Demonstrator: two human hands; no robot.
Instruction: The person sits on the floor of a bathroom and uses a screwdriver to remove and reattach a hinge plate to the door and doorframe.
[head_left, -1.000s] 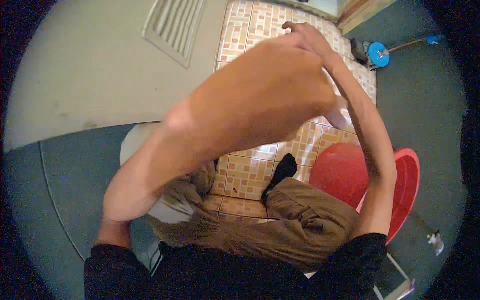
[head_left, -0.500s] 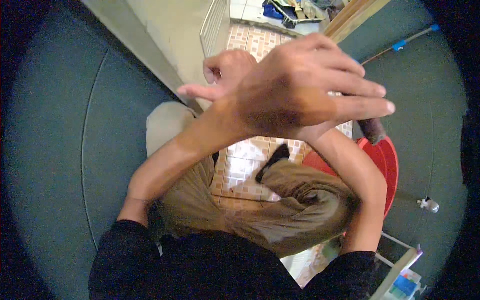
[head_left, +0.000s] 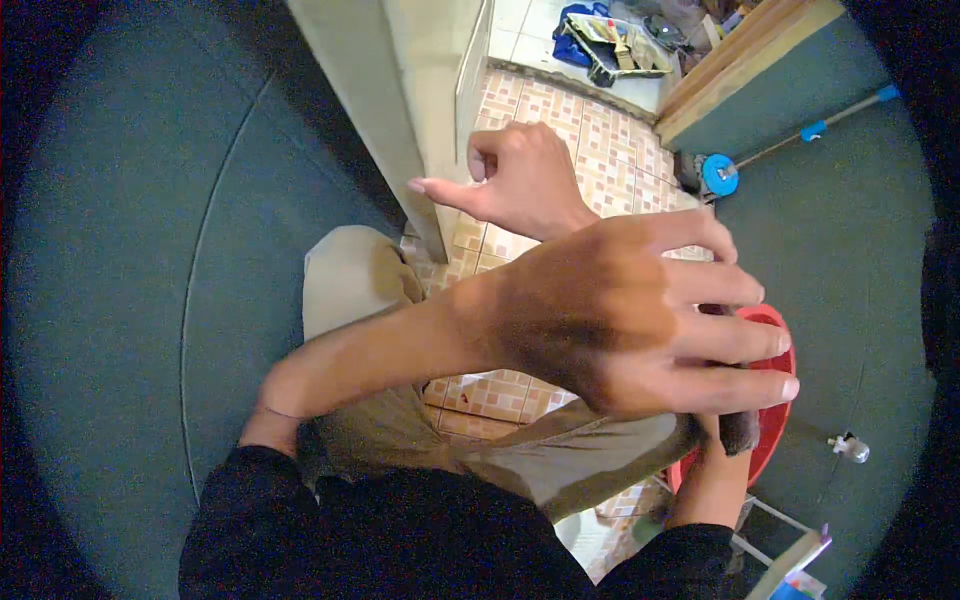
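in the head view, the left hand (head_left: 635,325) crosses above the right forearm (head_left: 718,478), back up and fingers reaching right. a dark, stubby object (head_left: 740,433) sticks out beneath its fingers; they seem to hold it with a flattened grip, perhaps to keep it pressed to the forearm, though palm and contact are hidden. the right hand (head_left: 528,180) lies farther out, fingers curled, thumb pointing left; whether it grips anything i cannot tell. its stretched arm probably offers the skin as support. behind sits a red tub (head_left: 772,425).
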